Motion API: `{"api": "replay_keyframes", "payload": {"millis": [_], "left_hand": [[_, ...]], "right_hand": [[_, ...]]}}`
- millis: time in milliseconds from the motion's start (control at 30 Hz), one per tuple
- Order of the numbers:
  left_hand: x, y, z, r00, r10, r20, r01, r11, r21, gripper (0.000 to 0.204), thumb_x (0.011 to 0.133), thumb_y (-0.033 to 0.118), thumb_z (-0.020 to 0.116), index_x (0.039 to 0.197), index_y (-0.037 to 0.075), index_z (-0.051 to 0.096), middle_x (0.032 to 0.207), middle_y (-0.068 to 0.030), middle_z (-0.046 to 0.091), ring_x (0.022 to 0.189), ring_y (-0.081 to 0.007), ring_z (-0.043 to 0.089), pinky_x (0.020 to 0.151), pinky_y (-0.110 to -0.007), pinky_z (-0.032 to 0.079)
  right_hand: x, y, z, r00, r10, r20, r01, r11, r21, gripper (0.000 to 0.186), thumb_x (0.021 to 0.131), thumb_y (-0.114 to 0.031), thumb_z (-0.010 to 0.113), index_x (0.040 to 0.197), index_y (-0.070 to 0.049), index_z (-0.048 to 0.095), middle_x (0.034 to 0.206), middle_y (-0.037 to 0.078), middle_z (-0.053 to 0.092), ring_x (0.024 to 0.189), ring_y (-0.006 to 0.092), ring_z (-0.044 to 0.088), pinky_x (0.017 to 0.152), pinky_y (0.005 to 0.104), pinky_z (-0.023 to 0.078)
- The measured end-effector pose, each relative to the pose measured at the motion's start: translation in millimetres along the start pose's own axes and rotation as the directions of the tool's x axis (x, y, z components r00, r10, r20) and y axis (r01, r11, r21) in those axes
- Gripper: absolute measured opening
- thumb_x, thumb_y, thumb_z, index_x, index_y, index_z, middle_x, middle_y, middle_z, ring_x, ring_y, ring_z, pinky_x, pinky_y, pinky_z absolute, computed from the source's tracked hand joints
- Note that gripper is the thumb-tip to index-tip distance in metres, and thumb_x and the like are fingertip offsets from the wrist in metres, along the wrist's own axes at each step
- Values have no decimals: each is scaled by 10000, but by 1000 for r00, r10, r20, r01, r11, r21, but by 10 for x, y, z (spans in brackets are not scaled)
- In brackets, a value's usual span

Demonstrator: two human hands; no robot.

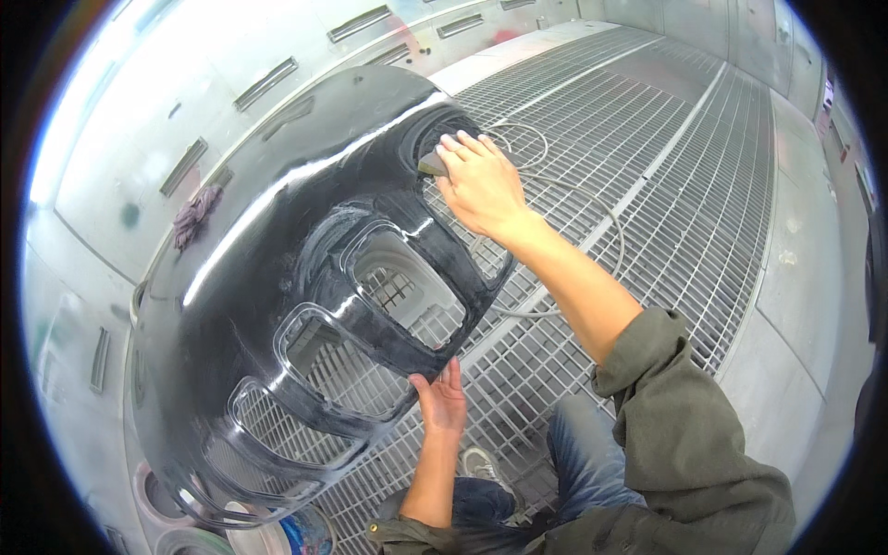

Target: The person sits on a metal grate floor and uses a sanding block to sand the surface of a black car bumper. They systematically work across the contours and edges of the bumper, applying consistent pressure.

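Observation:
A large, glossy black moulded panel [250,268], curved like a vehicle body part, stands tilted in front of me. Several rounded openings run along its near side, and dull grey scuffing surrounds them. My right hand [484,182] lies over the panel's far right end, pressing a small olive-coloured pad [432,165] against the dark surface; most of the pad is under my fingers. Lower down, my left hand [442,400] grips the panel's near edge below the middle openings, its thumb against the rim and some fingers out of sight behind it.
Metal grating [647,185] covers the floor. A thin hose [618,231] loops across it beyond the panel. At the lower left stand several round containers, one a blue-sided bucket [308,532]. A purple-grey rag [196,215] hangs by the pale, slotted wall [120,213].

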State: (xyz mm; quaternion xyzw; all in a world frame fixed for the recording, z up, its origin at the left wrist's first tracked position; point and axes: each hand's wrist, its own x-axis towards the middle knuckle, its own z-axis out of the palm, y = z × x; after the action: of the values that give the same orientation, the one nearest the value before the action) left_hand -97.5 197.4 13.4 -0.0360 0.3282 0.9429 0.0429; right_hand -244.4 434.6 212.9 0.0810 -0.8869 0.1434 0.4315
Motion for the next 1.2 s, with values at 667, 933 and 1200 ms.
{"api": "replay_keyframes", "payload": {"millis": [667, 933, 1200], "left_hand": [[14, 1, 11, 997, -31, -76, 30, 999, -21, 808, 825, 585, 677, 1373, 12, 520, 1365, -75, 610, 1269, -178, 584, 1117, -296, 499], [2, 26, -7, 997, -56, -46, 56, 998, -3, 853, 821, 612, 655, 1404, 12, 491, 1402, -69, 579, 1306, -184, 553, 1131, -296, 485], [42, 38, -156, 995, -86, -57, 80, 990, -113, 852, 815, 538, 701, 1458, 40, 447, 1453, -81, 551, 1357, -210, 521, 1159, -333, 465]], "right_hand": [[-646, -259, -478, 973, -212, 90, 188, 956, 225, 529, 793, -78, 698, 1316, -36, 629, 1271, 104, 567, 1188, 336, 513, 1026, 452, 433], [-1410, -497, -234, 997, 82, -9, -78, 973, 217, 667, 709, -55, 737, 1361, -47, 598, 1241, 117, 540, 1141, 339, 496, 996, 463, 398], [-2142, -307, 60, 997, -9, 82, -2, 992, 127, 637, 715, -126, 723, 1336, -49, 601, 1253, 105, 537, 1175, 335, 505, 1067, 507, 381]]}}
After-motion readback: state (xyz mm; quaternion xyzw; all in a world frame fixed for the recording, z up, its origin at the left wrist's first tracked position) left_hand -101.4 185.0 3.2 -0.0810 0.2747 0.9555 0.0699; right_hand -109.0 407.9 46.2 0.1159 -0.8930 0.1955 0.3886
